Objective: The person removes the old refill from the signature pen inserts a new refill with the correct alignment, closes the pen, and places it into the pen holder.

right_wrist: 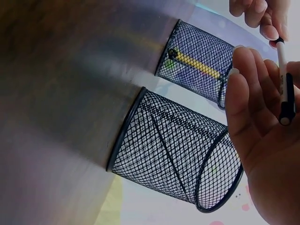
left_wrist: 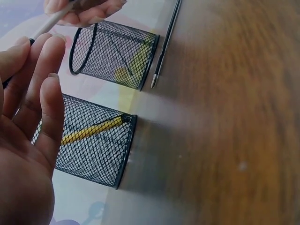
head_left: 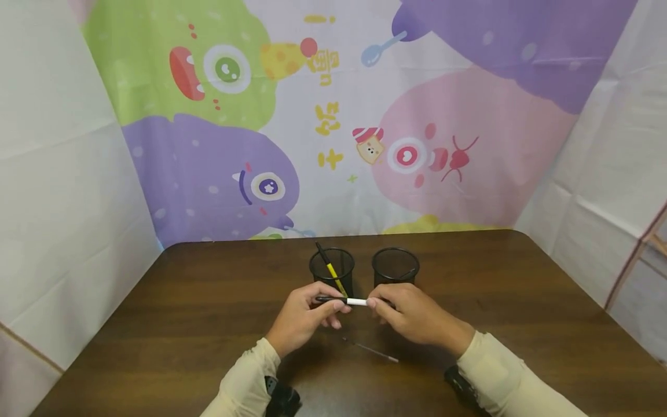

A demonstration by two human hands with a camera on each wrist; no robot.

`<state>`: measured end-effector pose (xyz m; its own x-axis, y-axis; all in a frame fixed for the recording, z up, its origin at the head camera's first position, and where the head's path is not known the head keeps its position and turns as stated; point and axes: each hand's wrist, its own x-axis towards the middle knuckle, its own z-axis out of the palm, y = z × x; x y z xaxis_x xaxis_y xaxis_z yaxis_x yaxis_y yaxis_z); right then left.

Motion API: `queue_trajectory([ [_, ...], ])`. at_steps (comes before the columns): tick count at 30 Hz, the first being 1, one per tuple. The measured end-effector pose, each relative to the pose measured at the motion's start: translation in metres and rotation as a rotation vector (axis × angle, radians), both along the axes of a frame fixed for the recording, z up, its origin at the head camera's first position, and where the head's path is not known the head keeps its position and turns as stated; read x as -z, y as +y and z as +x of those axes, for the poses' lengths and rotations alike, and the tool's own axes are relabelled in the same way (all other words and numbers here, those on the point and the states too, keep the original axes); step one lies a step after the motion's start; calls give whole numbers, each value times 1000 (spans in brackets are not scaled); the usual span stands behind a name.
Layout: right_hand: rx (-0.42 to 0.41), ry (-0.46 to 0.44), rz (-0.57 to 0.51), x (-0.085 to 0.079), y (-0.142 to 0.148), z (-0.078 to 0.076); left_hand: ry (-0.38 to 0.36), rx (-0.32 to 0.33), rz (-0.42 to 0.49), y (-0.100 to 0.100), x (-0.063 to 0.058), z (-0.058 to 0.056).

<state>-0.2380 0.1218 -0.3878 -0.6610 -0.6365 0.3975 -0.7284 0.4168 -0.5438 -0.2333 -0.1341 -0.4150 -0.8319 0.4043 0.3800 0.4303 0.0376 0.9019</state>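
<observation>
Both hands hold a white pen (head_left: 356,302) with black ends, level above the table. My left hand (head_left: 306,318) pinches one black end between thumb and fingers. At the opposite end, my right hand (head_left: 414,315) pinches the white barrel; in the right wrist view the pen's black end (right_wrist: 287,101) lies across that palm. Below the hands, a thin pen refill (head_left: 371,350) with a metal tip lies on the table, larger in the left wrist view (left_wrist: 165,49).
Two black mesh pen cups stand behind the hands. A yellow and black pen (head_left: 332,269) leans in the left cup (head_left: 315,270); a thin dark stick (right_wrist: 166,147) leans in the right cup (head_left: 396,250). The brown table (head_left: 208,324) meets a cartoon-printed cloth (head_left: 333,202) at the back.
</observation>
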Motion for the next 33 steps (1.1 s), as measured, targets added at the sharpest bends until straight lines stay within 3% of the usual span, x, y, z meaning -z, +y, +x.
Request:
queue_trajectory([
  [13,-3,102,-15,3,-1,-2,-35,-9,4,-1,0,3],
  [20,44,133,11,2,-2,0,-17,-15,5,0,2,1],
  [33,-23,34,2,1,0,-2,-20,7,-10,1,1,-1],
])
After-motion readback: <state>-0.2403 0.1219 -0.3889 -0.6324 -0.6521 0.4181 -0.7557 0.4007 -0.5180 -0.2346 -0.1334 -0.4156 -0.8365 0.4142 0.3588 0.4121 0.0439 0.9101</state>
